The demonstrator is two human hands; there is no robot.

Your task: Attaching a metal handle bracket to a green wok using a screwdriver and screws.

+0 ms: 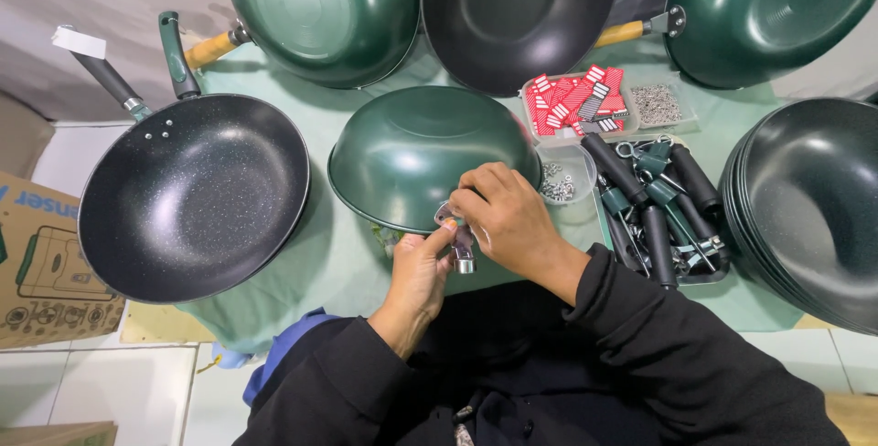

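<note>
Green pan upside down on table, centre. Left hand and right hand both pinch metal bracket at its near rim. Handles lie right.

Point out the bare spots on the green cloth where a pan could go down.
Little room: a narrow strip of green cloth between the black speckled pan and the upturned green wok. The right is crowded: handle tray, screw dish, stacked black woks.

Both hands close together, left hand below right hand, fingers curled.
</note>
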